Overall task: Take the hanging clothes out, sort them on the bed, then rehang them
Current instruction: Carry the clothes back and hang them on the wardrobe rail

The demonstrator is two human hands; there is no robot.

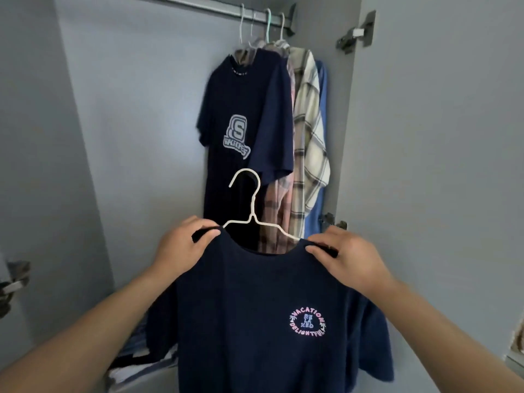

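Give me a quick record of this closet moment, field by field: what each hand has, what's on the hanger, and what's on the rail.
left hand: grips the left shoulder of the navy Vacation T-shirt
right hand: grips that shirt's right shoulder
white hanger: inside the shirt's neck, hook free, off the rail
rail: carries several hangers bunched at its right end
hanging clothes: navy logo T-shirt in front, plaid shirt and blue shirt behind

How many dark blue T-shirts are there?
2: one dark blue T-shirt with a round pink print on a white wire hanger held in both hands, another with a grey logo hanging on the rail. More may hide behind.
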